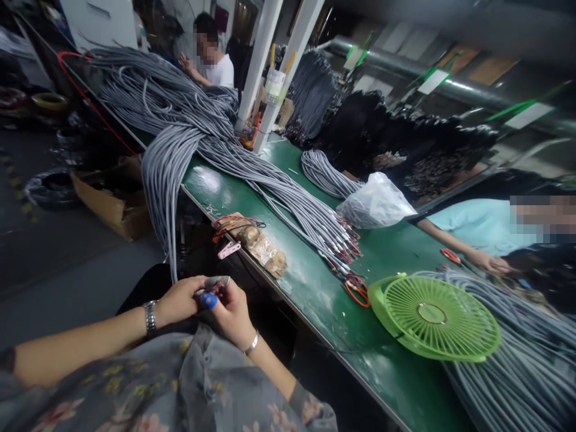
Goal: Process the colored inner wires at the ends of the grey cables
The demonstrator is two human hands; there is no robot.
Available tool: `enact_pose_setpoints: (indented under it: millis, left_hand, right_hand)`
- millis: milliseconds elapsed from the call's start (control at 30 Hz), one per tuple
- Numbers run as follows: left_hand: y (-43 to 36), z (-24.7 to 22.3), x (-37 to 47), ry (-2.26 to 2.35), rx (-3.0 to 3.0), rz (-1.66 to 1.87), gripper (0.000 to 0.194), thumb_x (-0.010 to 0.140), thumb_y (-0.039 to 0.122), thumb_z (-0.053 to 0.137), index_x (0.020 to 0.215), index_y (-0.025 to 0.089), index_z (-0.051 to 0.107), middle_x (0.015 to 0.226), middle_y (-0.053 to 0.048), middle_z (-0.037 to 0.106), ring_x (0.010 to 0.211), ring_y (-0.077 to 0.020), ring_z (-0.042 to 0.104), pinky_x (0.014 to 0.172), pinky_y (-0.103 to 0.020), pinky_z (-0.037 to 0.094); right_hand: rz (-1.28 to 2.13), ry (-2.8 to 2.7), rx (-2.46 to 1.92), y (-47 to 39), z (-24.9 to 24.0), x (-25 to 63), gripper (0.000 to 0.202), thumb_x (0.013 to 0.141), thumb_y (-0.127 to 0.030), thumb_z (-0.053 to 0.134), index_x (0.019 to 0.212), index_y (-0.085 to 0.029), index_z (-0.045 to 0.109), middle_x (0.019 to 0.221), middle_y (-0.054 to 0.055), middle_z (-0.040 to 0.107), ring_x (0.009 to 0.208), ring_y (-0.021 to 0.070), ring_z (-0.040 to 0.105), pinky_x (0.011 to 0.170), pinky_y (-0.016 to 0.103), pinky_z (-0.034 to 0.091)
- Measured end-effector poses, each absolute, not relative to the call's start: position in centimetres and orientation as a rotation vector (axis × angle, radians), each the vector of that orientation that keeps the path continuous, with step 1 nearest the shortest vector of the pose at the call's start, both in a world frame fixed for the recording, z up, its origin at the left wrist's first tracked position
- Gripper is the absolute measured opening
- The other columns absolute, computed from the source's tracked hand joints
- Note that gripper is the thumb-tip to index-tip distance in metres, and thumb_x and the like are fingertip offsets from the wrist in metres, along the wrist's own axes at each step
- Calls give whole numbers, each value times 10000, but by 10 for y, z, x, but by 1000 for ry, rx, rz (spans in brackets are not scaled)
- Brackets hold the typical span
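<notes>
My left hand [179, 301], with a metal watch at the wrist, is closed in front of my lap. Against it, my right hand [234, 313] pinches with thumb and forefinger; something blue wraps a digit there. Between the fingers shows the end of a grey cable [219, 280] with thin dark reddish wires. Most of the cable is hidden by the hands. Just beyond, a thick bundle of grey cables [168, 162] hangs over the table edge down towards my left hand. More grey cables [288, 198] lie along the table, their stripped ends showing reddish wires.
The green table [310, 294] runs diagonally past me. On it are a green fan [434, 315], orange-handled scissors [357, 290], a white plastic bag [378, 201] and a taped brown bundle [265, 249]. A cardboard box [112, 201] stands on the floor. Two co-workers sit across the table.
</notes>
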State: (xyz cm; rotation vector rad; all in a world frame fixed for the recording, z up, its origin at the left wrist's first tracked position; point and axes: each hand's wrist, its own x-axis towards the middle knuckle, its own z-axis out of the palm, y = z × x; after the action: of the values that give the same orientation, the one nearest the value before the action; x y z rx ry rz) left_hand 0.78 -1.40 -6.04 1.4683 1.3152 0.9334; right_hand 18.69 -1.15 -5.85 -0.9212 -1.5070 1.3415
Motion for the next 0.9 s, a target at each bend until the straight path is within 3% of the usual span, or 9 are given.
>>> enact_pose_setpoints:
  millis: [133,267,433,500,567,667,733,800,900]
  left_hand:
    - [-19,-62,2,1261,1511,906,239,663,287,797,881,316,890,1066,-53,930,1077,-353,839,1026,-411,637]
    - [-22,-63,-8,1143,1524,897,315,789,522,871,979,276,919,1148,-79,927,1113,-337,822,1058,-403,629]
    - [-25,-63,-15,1100,1437,889,583,897,787,732,944,239,925,987,-76,921,977,-313,804,956,-403,648]
    - [-25,-59,-22,1203,1348,1001,601,900,807,718,937,251,941,977,-105,924,971,-328,801,916,-402,647]
    - [-26,-52,-32,1292,1248,1136,570,841,799,779,882,256,948,950,-121,921,850,-308,772,780,-379,630]
    - [-28,-37,-53,1257,1148,1238,523,734,763,883,846,257,955,818,-122,879,722,-265,701,680,-360,589]
    - [-30,-28,-66,1234,1109,1221,516,670,751,934,791,249,948,626,-88,771,583,-202,582,591,-331,525]
    - [-31,-25,-74,1234,1083,1123,587,661,811,897,713,226,917,599,-88,739,499,-150,469,513,-312,447]
    - [-25,-31,-74,1305,1065,994,694,706,891,775,740,210,901,706,-111,803,444,-116,389,439,-292,347]
  right_hand:
    - [1286,-1530,-917,-9,-57,187,392,897,-616,835,785,-248,757,778,44,731,723,215,610,731,350,531]
    - [1355,-1426,-987,-12,-70,194,410,874,-636,841,820,-236,769,791,55,757,748,222,641,730,344,567]
    - [1305,-1420,-1032,-15,-85,204,403,913,-627,801,894,-226,828,866,74,815,834,240,724,807,352,623]
    - [1246,-1454,-1044,-13,-88,209,371,943,-586,776,899,-223,838,867,74,821,824,235,732,797,343,627]
    - [1161,-1528,-1047,-9,-92,216,314,967,-518,753,947,-223,858,914,85,844,851,241,759,828,350,640]
    - [967,-1696,-1070,-6,-100,228,204,954,-378,734,987,-233,874,952,92,854,875,244,785,858,351,642]
    - [886,-1774,-1091,-5,-106,232,178,939,-327,727,989,-235,871,936,92,845,856,239,780,829,337,632]
    - [883,-1826,-1077,-4,-109,230,176,949,-344,730,972,-234,866,910,89,834,831,233,764,801,331,615]
    - [1030,-1865,-974,-1,-102,215,305,987,-513,758,893,-238,850,849,72,805,786,220,721,779,327,589]
